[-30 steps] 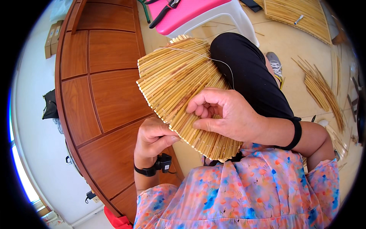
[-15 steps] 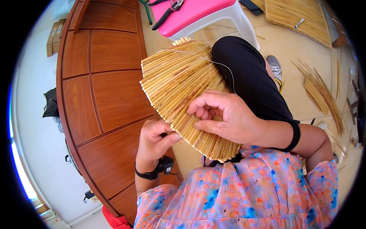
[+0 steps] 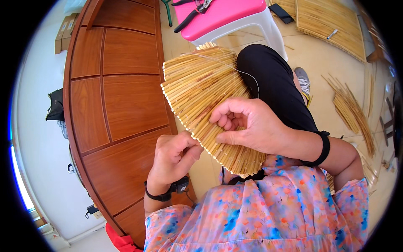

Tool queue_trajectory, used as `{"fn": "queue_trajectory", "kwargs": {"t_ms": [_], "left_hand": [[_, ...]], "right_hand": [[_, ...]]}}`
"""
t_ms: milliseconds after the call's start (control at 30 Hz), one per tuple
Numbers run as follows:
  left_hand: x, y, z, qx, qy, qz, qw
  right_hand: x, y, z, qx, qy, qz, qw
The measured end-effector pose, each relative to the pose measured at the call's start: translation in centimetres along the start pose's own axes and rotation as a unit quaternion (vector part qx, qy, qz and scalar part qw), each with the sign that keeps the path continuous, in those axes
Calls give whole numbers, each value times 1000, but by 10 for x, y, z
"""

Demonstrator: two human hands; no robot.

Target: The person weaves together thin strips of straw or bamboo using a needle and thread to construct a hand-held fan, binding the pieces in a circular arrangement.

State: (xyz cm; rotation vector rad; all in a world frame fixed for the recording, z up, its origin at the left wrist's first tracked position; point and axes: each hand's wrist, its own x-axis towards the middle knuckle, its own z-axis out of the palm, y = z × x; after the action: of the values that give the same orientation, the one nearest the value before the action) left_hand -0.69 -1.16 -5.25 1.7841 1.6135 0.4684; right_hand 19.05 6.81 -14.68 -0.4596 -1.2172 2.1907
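A curved mat of yellow reeds (image 3: 205, 80), bound side by side and fanned out, lies across my lap against my bent knee. My left hand (image 3: 174, 157) is closed at its lower left edge, forefinger against the reed ends and some fingers hidden. On the top face rests my right hand (image 3: 247, 124), fingers curled in and thumb lying on the reeds. Anything small inside the right hand is hidden. A thin pale thread (image 3: 247, 74) loops over the upper part of the mat and hangs down over the dark trouser leg.
Beyond the mat stands a pink-topped white stool (image 3: 226, 21) carrying black-handled pruning shears (image 3: 195, 16). A brown wooden panelled surface (image 3: 130, 96) runs along the left. To the right, loose reeds (image 3: 352, 113), a flat reed panel (image 3: 331, 25) and a phone (image 3: 281, 13) lie on the floor.
My left hand has shifted slightly down, its thumb drawing back from the mat's edge. My right hand keeps its curled pose on the reeds. The whole view has shifted a little.
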Motion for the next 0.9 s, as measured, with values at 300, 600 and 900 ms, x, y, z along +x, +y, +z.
{"fn": "queue_trajectory", "kwargs": {"t_ms": [300,600,900], "left_hand": [[1,27,23,-255,128,-154,946],[-25,26,44,122,159,87,976],[-18,40,58,173,272,96,942]], "right_hand": [[-3,-6,0,50,15,23,998],[-3,3,1,-36,76,-51,995],[-7,-42,-2,-451,245,-304,803]]}}
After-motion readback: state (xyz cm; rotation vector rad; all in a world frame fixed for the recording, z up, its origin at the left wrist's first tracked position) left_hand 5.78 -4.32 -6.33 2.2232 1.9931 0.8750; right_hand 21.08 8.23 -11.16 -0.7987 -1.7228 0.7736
